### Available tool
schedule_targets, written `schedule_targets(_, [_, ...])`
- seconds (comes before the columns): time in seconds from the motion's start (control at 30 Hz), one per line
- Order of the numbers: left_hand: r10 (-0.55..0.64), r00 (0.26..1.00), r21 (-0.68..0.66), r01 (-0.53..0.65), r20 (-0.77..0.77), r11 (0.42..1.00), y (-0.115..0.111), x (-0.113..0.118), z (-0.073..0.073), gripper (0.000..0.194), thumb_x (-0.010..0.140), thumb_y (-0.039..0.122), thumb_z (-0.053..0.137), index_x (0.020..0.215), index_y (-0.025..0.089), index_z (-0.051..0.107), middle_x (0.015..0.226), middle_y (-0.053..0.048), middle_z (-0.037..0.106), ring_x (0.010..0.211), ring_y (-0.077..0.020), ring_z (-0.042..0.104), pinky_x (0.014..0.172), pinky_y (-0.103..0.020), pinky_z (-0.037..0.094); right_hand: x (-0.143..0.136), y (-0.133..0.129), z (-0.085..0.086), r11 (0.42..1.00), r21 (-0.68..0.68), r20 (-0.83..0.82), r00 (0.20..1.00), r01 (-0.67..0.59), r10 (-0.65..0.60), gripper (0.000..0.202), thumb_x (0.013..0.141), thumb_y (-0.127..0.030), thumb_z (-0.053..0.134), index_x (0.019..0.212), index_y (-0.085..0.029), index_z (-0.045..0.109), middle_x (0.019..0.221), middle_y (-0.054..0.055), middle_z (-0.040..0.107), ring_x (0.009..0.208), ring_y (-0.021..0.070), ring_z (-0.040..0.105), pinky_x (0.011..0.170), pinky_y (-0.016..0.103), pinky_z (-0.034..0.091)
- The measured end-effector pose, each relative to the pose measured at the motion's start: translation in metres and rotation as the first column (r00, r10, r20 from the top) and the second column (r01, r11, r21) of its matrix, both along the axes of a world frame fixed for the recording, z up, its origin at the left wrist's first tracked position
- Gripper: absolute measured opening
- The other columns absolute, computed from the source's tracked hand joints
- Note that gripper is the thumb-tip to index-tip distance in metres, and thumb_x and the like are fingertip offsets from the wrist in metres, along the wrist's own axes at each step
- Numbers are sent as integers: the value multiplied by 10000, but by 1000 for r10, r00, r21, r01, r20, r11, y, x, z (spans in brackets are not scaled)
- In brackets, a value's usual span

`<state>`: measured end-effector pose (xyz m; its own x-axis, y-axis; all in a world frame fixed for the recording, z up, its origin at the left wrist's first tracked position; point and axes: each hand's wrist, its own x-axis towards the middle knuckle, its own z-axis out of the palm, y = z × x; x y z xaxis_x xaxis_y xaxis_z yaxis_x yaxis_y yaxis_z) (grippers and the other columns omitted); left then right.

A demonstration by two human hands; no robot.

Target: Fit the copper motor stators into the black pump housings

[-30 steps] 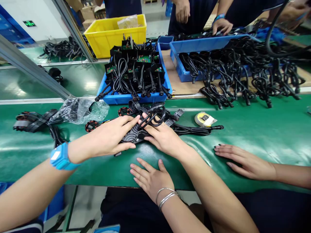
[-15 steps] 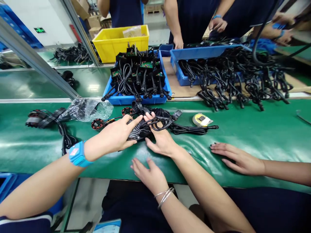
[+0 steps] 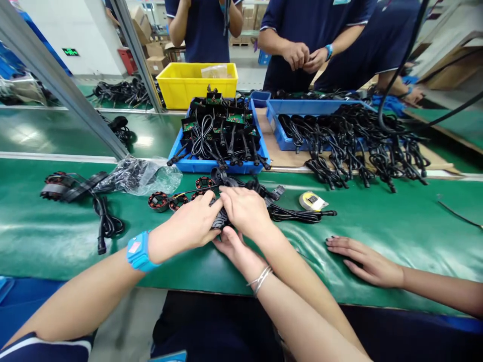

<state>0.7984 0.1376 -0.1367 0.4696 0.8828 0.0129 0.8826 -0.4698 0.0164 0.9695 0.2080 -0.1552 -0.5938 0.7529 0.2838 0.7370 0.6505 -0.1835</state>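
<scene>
A black housing with curved ribs sits on the green work surface, mostly covered by hands. My left hand, wearing a blue wristband, grips its left side with bent fingers. Over its upper right side, my right hand is closed, its fingers together and touching those of my left. Another person's hand with silver bracelets touches the housing's lower edge from below. Red-and-black round coils lie to the left. Coiled black cable extends to the right.
Behind stand a blue tray of circuit boxes, a yellow bin and a blue tray of cables. A tape roll lies right, above another person's resting hand. Plastic-wrapped parts lie left.
The view has shifted. My right hand has come over the housing, its fingers closer together. The braceleted hand has moved up to the housing, and the cable loops over my fingers are no longer visible.
</scene>
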Motion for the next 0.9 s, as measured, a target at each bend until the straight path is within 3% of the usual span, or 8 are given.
schedule_targets(0.1, [64, 978, -67, -52, 200, 996, 2, -7, -1, 693, 885, 387, 712, 1431, 69, 429, 1331, -234, 540, 1234, -373, 591, 1038, -490, 543, -13, 3, -3, 989, -140, 163, 986, 36, -13, 562, 1105, -410, 155, 1254, -192, 651, 1155, 110, 695, 1090, 261, 661, 974, 422, 522])
schedule_targets(0.2, [266, 863, -212, -190, 430, 959, -1, -16, -9, 893, 910, 619, 642, 1548, 100, 293, 1530, -240, 430, 1421, -363, 462, 1183, -521, 426, -8, -4, 0, 991, -135, 156, 988, 16, 5, 529, 1103, -411, 200, 1400, -207, 587, 1274, 114, 663, 1154, 279, 641, 1001, 450, 523])
schedule_targets(0.3, [399, 757, -324, -258, 517, 910, -12, -23, -25, 725, 994, 640, 464, 1512, 137, 399, 1576, -199, 411, 1494, -333, 374, 1250, -550, 318, 10, -2, 4, 963, -264, 44, 996, -60, 74, 543, 1096, -409, 252, 1564, -192, 423, 1503, 97, 521, 1352, 283, 541, 1152, 494, 451])
schedule_targets(0.43, [451, 667, -346, -295, 593, 891, -25, -25, -46, 628, 961, 585, 544, 1455, 202, 481, 1614, -159, 354, 1566, -316, 231, 1279, -541, 264, 37, 29, 11, 691, -630, -223, 935, -355, 277, 559, 1051, -493, 428, 1539, -222, 464, 1548, 20, 480, 1436, 207, 474, 1264, 404, 362])
schedule_targets(0.5, [449, 634, -338, -296, 629, 893, -30, -23, -53, 606, 942, 562, 589, 1441, 233, 489, 1657, -144, 254, 1578, -320, 197, 1279, -549, 260, 43, 48, 14, 554, -732, -257, 914, -397, 315, 586, 972, -538, 584, 1465, -224, 544, 1462, 24, 566, 1352, 210, 551, 1220, 390, 412])
schedule_targets(0.57, [415, 610, -298, -289, 675, 910, -34, -22, -58, 562, 928, 534, 626, 1404, 258, 507, 1679, -126, 182, 1571, -331, 214, 1268, -566, 277, 44, 60, 14, 494, -777, -261, 914, -390, 311, 670, 887, -562, 699, 1438, -207, 559, 1390, 44, 612, 1288, 215, 587, 1174, 387, 450])
schedule_targets(0.73, [191, 625, -48, -238, 757, 970, -52, -20, -69, 515, 916, 412, 660, 1382, 281, 483, 1686, -116, 159, 1520, -334, 317, 1204, -572, 382, 43, 53, 2, 555, -719, -264, 904, -417, 337, 959, 691, -639, 854, 1469, -193, 514, 1388, 97, 569, 1265, 239, 556, 1139, 406, 457])
schedule_targets(0.9, [-61, 713, 202, -116, 698, 972, -75, -18, -71, 542, 889, 342, 649, 1388, 217, 480, 1683, -153, 143, 1510, -311, 320, 1193, -492, 390, 56, 22, -12, 618, -657, -177, 885, -432, 431, 1272, 531, -665, 930, 1593, -243, 374, 1608, 96, 364, 1501, 321, 330, 1292, 489, 246])
